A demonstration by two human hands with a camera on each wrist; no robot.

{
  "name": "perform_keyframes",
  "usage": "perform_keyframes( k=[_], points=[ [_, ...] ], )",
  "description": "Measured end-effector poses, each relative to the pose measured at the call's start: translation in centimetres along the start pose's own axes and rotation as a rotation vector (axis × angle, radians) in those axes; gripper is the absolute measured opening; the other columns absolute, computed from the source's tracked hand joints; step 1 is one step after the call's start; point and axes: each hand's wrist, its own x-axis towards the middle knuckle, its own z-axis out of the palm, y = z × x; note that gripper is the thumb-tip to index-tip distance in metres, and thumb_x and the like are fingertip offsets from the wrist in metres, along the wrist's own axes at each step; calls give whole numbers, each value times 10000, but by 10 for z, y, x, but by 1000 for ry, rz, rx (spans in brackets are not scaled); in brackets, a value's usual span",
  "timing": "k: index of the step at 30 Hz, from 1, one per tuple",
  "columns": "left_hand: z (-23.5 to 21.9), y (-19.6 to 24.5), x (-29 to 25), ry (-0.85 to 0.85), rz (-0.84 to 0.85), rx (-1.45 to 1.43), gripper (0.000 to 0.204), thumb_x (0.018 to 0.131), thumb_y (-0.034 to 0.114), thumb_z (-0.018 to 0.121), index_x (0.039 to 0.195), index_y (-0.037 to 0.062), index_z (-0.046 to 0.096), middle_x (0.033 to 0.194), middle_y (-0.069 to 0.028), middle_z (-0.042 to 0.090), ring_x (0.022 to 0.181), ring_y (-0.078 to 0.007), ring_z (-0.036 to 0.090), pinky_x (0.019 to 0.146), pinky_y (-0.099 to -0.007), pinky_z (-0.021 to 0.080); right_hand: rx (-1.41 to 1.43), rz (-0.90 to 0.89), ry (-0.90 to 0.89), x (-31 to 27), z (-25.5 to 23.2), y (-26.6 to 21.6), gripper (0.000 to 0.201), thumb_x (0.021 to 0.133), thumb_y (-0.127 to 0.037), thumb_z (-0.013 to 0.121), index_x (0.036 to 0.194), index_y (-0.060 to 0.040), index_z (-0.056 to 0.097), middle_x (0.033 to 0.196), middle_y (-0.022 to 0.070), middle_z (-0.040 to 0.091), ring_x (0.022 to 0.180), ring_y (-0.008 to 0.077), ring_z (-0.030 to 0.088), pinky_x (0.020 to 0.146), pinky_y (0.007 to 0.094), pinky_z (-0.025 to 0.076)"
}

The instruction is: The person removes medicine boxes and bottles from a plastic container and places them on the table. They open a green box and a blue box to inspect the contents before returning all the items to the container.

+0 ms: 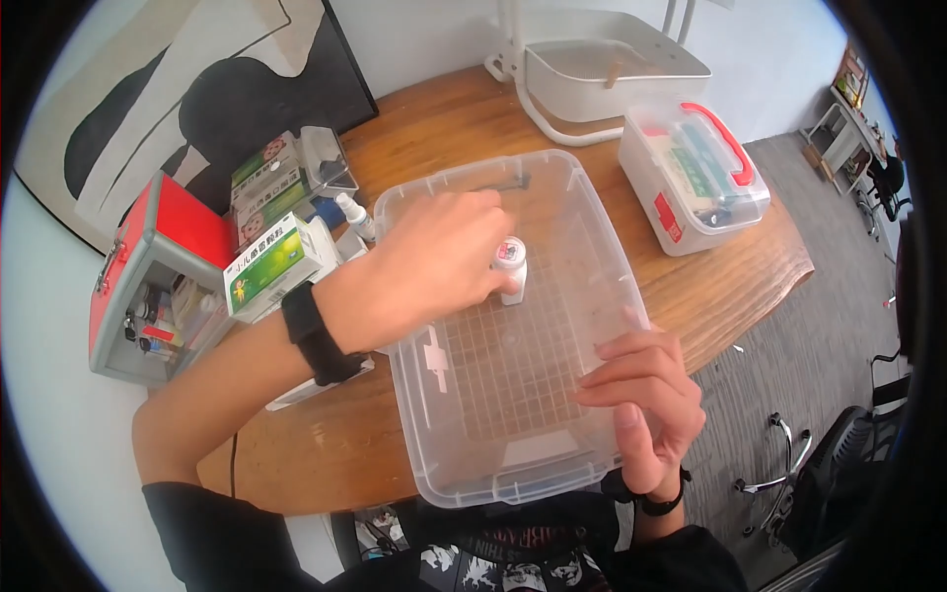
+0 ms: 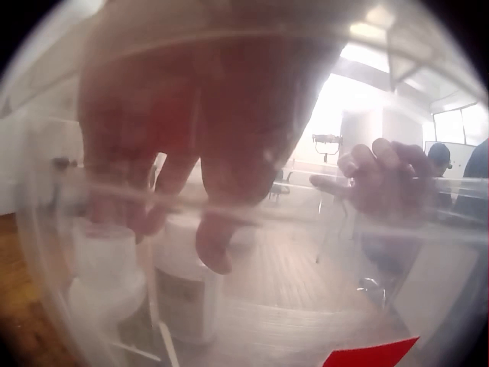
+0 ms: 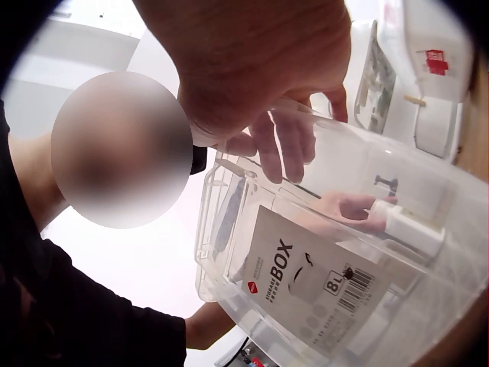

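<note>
A clear plastic box (image 1: 513, 395) stands on the wooden table, with a printed paper label (image 3: 313, 283) on it. My left hand (image 1: 424, 261) reaches in over its left rim and grips a small white bottle (image 1: 512, 281) by its side, inside the box. Through the plastic, the right wrist view shows the same white bottle (image 3: 412, 228) at the left fingers. In the left wrist view, the left hand (image 2: 206, 107) is above white bottles, blurred by plastic. My right hand (image 1: 651, 405) rests at the box's right rim, fingers loosely bent over its inside.
A red and grey case (image 1: 182, 227), medicine boxes (image 1: 271, 266) and a spray bottle (image 1: 355, 217) stand left of the box. A lidded white container with a red handle (image 1: 681, 187) is at the right, a white basket (image 1: 612, 84) behind. The table's right edge borders the floor.
</note>
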Motion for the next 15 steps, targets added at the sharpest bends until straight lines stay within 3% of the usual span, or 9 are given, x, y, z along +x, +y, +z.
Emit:
perform_keyframes(
  k=[3, 6, 12, 15],
  points=[
    [2, -9, -3, 181, 260, -180, 357, 880, 232, 871, 1172, 57, 765, 1196, -115, 752, 1161, -367, 703, 962, -487, 566, -7, -11, -11, 0, -2, 1, 218, 830, -150, 657, 913, -45, 829, 926, 94, 786, 1006, 314, 710, 1063, 495, 499],
    [-1, -23, 9, 85, 527, -24, 301, 874, 205, 869, 1127, 86, 760, 1118, -71, 738, 1171, -320, 688, 968, -475, 557, 0, -7, -8, 0, -1, 1, 212, 832, -152, 655, 904, -47, 825, 916, 93, 780, 1004, 318, 712, 1077, 519, 494],
    [-2, -13, 16, 11, 329, 265, 269, 881, 269, 859, 1017, 60, 760, 1003, -59, 698, 1055, -290, 687, 907, -443, 561, 14, 7, -15, -1, -2, 2, 210, 828, -164, 655, 890, -61, 826, 902, 81, 769, 1005, 311, 716, 1144, 566, 461],
    [-2, -12, 13, 62, 325, 307, 297, 890, 302, 848, 956, 30, 749, 999, -72, 688, 1030, -290, 683, 872, -434, 561, 24, 15, -21, 0, -4, 2, 207, 819, -174, 664, 888, -69, 828, 906, 70, 768, 1005, 299, 716, 1162, 580, 449]
  ],
)
